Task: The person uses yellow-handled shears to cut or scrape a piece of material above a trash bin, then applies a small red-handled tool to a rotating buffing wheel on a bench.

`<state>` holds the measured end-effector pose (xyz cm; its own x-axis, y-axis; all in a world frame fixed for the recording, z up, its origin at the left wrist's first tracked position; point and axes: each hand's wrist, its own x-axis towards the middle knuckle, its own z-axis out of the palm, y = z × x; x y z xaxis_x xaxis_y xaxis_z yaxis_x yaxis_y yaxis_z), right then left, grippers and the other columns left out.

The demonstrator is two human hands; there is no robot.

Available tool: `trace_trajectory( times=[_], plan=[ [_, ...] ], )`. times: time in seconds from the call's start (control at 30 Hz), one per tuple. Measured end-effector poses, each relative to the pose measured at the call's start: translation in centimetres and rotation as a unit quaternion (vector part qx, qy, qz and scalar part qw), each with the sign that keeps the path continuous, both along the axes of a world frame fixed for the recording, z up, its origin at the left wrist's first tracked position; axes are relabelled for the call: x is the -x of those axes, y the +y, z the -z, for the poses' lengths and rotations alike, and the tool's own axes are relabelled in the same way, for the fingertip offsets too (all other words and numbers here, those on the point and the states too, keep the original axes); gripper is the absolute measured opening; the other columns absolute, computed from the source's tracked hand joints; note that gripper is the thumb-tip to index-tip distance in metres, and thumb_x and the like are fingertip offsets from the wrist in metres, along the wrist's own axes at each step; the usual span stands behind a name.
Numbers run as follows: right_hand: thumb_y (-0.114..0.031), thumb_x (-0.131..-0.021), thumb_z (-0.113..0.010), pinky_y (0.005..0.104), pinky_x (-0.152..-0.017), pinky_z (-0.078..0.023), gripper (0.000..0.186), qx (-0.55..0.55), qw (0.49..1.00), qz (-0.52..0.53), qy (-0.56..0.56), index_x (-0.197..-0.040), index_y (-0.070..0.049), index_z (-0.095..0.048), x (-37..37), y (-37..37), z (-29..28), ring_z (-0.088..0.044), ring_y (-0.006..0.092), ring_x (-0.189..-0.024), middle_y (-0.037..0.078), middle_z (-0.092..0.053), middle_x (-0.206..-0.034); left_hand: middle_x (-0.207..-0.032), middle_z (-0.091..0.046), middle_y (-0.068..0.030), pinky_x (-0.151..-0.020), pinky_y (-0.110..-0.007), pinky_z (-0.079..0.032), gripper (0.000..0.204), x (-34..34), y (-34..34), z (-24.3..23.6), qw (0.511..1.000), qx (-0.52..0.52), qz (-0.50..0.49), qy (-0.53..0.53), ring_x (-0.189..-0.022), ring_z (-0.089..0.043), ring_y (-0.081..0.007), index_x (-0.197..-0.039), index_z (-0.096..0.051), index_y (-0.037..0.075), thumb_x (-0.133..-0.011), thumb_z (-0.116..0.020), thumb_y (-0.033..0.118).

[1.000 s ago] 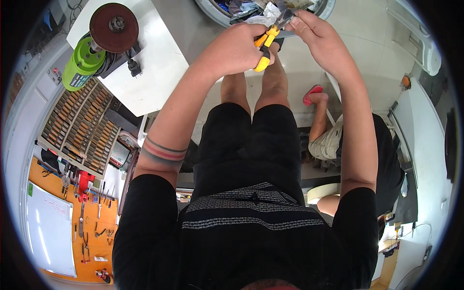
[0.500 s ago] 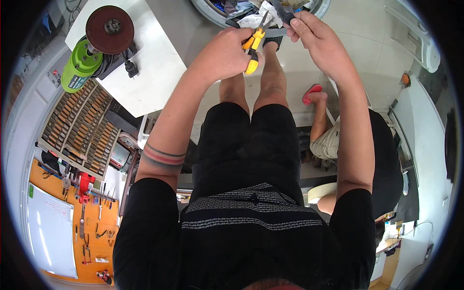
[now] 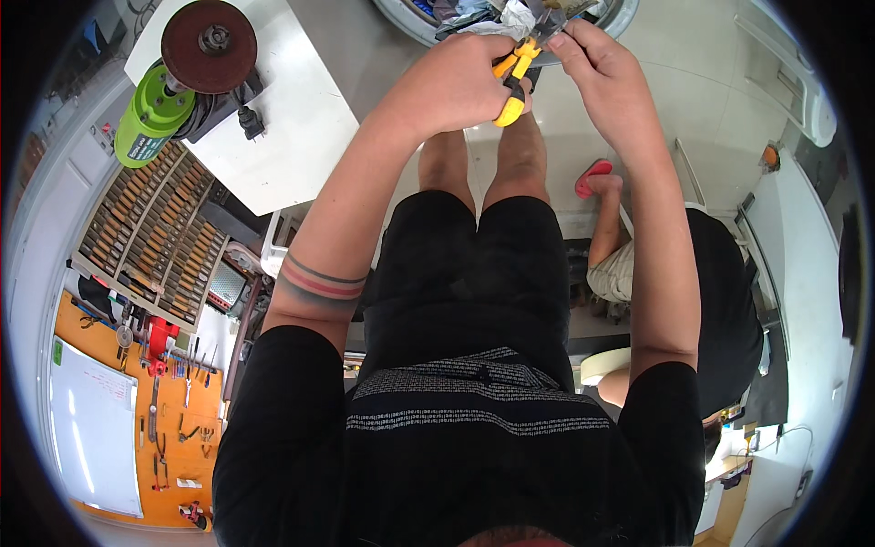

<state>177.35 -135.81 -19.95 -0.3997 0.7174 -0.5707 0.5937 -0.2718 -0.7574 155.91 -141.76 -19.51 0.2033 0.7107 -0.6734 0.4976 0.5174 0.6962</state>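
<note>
Yellow-and-black handled cutters point(image 3: 518, 84) sit in the left hand point(image 3: 460, 77), its fingers wrapped around the grips and partly hidden behind the palm. Their metal blades meet a small dark piece point(image 3: 552, 20) beside the right hand point(image 3: 606, 77), which pinches its edge between thumb and forefinger; blades and piece overlap, so how far the blades are parted I cannot tell. Both are above a grey tub point(image 3: 407, 27), cut off by the upper edge, with crumpled white paper point(image 3: 517, 16) inside. Another person point(image 3: 725, 310) is partly covered by the right forearm. Pale printing marks the dark label of a green power tool point(image 3: 150, 123) on the white table point(image 3: 296, 118); a whiteboard point(image 3: 91, 438) bears faint reddish handwriting, too small to make out, and tiny characters fill the shirt's bands point(image 3: 483, 421)
</note>
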Motion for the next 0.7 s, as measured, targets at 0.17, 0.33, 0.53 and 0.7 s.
trace_trajectory(
  times=[0.17, 0.33, 0.53, 0.7],
  plan=[
    [-0.027, -0.111, -0.068, 0.0265, -0.067, -0.04, 0.025, -0.005, 0.999, 0.035, 0.02, -0.113, -0.001, -0.07, 0.5, -0.5, -0.2, -0.043, 0.0077, -0.075, -0.003, -0.051, -0.079, -0.094, -0.076, -0.0151, -0.08, -0.037, -0.056, 0.041, 0.0, 0.0, -0.1, 1.0, 0.003, -0.001, -0.008, -0.085, -0.071, -0.0267, -0.11, -0.075, -0.003, -0.078, -0.08, 0.023],
    [-0.028, -0.111, -0.068, 0.0268, -0.067, -0.041, 0.026, 0.005, 0.999, 0.007, -0.034, -0.116, -0.003, -0.071, 0.6, -0.5, -0.1, -0.043, 0.0072, -0.075, -0.002, -0.052, -0.079, -0.092, -0.076, -0.0146, -0.08, -0.037, -0.056, 0.038, 0.2, -0.5, 0.3, 1.0, -0.001, -0.003, -0.013, -0.084, -0.071, -0.0264, -0.109, -0.075, -0.003, -0.08, -0.08, 0.021],
    [-0.027, -0.111, -0.067, 0.028, -0.068, -0.043, 0.026, -0.017, 1.0, -0.002, -0.005, -0.115, -0.002, -0.07, 0.7, -0.9, 0.3, -0.045, 0.0088, -0.075, -0.001, -0.052, -0.078, -0.085, -0.072, -0.0141, -0.076, -0.037, -0.054, 0.038, 0.3, -1.0, 0.2, 1.0, 0.026, 0.002, -0.015, -0.077, -0.067, -0.0232, -0.117, -0.076, -0.002, -0.084, -0.081, 0.018],
    [-0.027, -0.112, -0.067, 0.0291, -0.07, -0.044, 0.026, -0.073, 0.997, -0.015, 0.01, -0.115, -0.002, -0.069, 0.6, -1.1, 0.7, -0.046, 0.0106, -0.076, 0.001, -0.054, -0.08, -0.084, -0.07, -0.0131, -0.074, -0.036, -0.052, 0.042, 0.4, -1.6, 0.9, 0.999, 0.008, 0.002, -0.033, -0.075, -0.065, -0.0209, -0.127, -0.076, 0.001, -0.087, -0.082, 0.013]
  ],
)
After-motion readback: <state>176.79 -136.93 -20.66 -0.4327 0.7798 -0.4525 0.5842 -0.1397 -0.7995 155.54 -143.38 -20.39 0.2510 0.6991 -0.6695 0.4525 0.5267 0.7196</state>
